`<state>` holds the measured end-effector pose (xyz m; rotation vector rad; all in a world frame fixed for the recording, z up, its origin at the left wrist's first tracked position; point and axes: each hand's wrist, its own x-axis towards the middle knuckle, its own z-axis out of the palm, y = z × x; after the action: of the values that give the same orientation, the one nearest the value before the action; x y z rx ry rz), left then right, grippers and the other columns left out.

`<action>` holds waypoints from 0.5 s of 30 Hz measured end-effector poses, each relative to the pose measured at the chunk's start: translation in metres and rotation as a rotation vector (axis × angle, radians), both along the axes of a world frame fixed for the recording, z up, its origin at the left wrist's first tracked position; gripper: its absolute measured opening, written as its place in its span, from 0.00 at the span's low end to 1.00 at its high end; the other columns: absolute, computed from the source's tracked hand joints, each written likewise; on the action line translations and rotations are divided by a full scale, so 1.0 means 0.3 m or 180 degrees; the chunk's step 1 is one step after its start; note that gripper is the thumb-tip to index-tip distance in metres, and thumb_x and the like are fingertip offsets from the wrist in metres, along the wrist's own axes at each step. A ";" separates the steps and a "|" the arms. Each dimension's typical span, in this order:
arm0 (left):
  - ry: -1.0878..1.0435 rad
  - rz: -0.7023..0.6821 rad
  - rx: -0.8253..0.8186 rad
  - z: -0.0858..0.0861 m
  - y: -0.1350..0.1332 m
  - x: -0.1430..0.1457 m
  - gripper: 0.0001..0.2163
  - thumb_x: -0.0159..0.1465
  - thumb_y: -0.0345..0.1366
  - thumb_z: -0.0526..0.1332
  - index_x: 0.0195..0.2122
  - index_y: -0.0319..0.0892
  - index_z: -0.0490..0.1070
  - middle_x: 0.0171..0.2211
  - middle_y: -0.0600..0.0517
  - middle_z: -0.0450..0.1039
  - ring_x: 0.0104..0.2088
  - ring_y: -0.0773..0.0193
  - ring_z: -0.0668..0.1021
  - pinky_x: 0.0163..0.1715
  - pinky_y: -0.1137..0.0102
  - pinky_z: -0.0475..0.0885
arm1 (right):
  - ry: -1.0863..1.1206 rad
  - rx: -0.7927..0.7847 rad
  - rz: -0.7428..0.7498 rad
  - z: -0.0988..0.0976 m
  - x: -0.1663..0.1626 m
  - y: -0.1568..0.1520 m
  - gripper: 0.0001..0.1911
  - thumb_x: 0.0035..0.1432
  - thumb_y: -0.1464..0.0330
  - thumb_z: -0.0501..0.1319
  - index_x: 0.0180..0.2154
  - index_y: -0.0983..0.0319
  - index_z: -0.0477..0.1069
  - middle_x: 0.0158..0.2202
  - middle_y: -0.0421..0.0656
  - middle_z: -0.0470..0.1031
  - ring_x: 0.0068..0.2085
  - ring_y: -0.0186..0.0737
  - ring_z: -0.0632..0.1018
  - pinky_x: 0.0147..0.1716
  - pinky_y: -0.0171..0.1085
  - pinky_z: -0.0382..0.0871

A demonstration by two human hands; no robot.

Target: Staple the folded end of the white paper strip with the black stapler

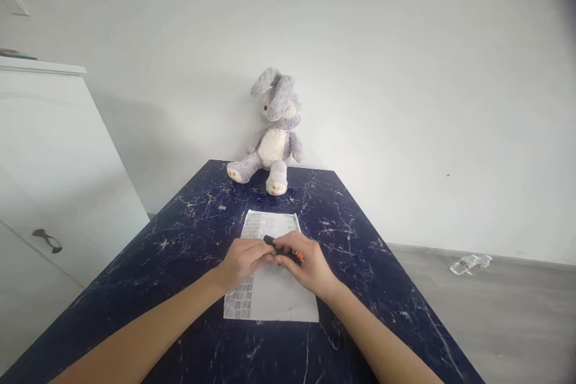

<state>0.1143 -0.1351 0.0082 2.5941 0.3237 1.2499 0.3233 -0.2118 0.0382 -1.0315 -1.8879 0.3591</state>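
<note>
Both my hands meet over a white sheet of paper (pixel 274 294) lying on a dark blue marbled table (pixel 180 252). My right hand (pixel 308 267) is closed around a black marker with an orange band (pixel 283 249), holding it above the paper's middle. My left hand (pixel 243 261) is curled, its fingertips pinching the marker's left end. The paper has a printed grey pattern along its top and left edge.
A grey and white plush rabbit (pixel 273 132) sits at the table's far end against the white wall. A white cabinet (pixel 49 162) with a dark handle stands to the left. A clear plastic bottle (pixel 470 263) lies on the grey floor at right.
</note>
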 end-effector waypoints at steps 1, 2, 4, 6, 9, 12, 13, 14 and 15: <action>-0.0049 -0.0088 0.0091 0.002 -0.003 0.003 0.04 0.69 0.34 0.62 0.39 0.42 0.75 0.28 0.52 0.77 0.26 0.66 0.77 0.29 0.72 0.69 | 0.0015 0.0092 0.0235 0.003 -0.004 -0.005 0.10 0.68 0.63 0.61 0.49 0.57 0.76 0.40 0.46 0.79 0.41 0.44 0.77 0.42 0.42 0.74; -0.0097 -0.0158 0.0152 0.004 -0.006 0.005 0.03 0.70 0.33 0.62 0.40 0.41 0.75 0.29 0.52 0.77 0.26 0.67 0.77 0.28 0.72 0.69 | 0.0009 0.0194 0.0367 0.004 -0.005 -0.009 0.10 0.69 0.65 0.61 0.49 0.57 0.75 0.40 0.45 0.79 0.41 0.43 0.78 0.42 0.42 0.74; -0.0135 -0.0233 0.0180 0.010 -0.011 0.008 0.02 0.70 0.31 0.61 0.40 0.40 0.73 0.29 0.52 0.76 0.27 0.68 0.77 0.29 0.72 0.69 | -0.0038 0.0370 0.0462 0.005 -0.002 -0.013 0.11 0.69 0.68 0.61 0.51 0.57 0.74 0.41 0.46 0.79 0.43 0.43 0.78 0.44 0.42 0.75; -0.0138 -0.0301 0.0185 0.014 -0.013 0.009 0.02 0.70 0.31 0.61 0.39 0.40 0.73 0.29 0.53 0.76 0.26 0.68 0.77 0.28 0.73 0.69 | -0.0109 0.0501 0.0559 0.008 0.006 -0.016 0.14 0.68 0.69 0.61 0.54 0.57 0.73 0.44 0.47 0.78 0.44 0.43 0.78 0.44 0.43 0.77; -0.0242 -0.0347 0.0085 0.012 -0.008 0.007 0.04 0.71 0.31 0.60 0.39 0.40 0.73 0.26 0.54 0.74 0.24 0.69 0.75 0.26 0.73 0.68 | -0.0291 0.0608 0.0725 0.011 0.013 -0.021 0.18 0.67 0.70 0.61 0.58 0.57 0.70 0.47 0.49 0.75 0.47 0.44 0.78 0.46 0.43 0.77; -0.0459 -0.0210 -0.0144 0.004 0.004 0.003 0.04 0.71 0.31 0.59 0.42 0.40 0.73 0.24 0.56 0.72 0.22 0.70 0.73 0.25 0.75 0.68 | -0.0601 0.0752 0.0618 0.001 0.003 -0.021 0.23 0.66 0.69 0.63 0.62 0.57 0.67 0.49 0.49 0.74 0.48 0.44 0.77 0.46 0.43 0.78; -0.0485 -0.0164 -0.0199 0.002 0.006 0.002 0.04 0.71 0.31 0.59 0.41 0.40 0.73 0.23 0.56 0.72 0.21 0.71 0.73 0.25 0.75 0.69 | -0.0688 0.0847 0.0516 -0.005 -0.002 -0.020 0.24 0.66 0.69 0.63 0.62 0.57 0.65 0.49 0.49 0.74 0.47 0.44 0.77 0.46 0.42 0.78; -0.0479 -0.0151 -0.0221 0.000 0.007 0.001 0.04 0.71 0.31 0.59 0.41 0.41 0.73 0.23 0.56 0.72 0.21 0.71 0.73 0.26 0.75 0.69 | -0.0750 0.0959 0.0393 -0.013 -0.007 -0.019 0.24 0.67 0.70 0.62 0.63 0.57 0.65 0.48 0.49 0.75 0.46 0.43 0.77 0.45 0.42 0.78; -0.0461 -0.0154 -0.0236 -0.003 0.007 0.001 0.05 0.71 0.32 0.58 0.40 0.41 0.73 0.23 0.56 0.72 0.21 0.71 0.73 0.26 0.75 0.69 | -0.0805 0.1071 0.0281 -0.020 -0.012 -0.017 0.23 0.67 0.72 0.61 0.62 0.57 0.65 0.46 0.48 0.75 0.44 0.42 0.77 0.44 0.41 0.78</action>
<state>0.1147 -0.1331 0.0074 2.4194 0.2725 1.3728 0.3198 -0.2169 0.0321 -0.7957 -2.1335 -0.0448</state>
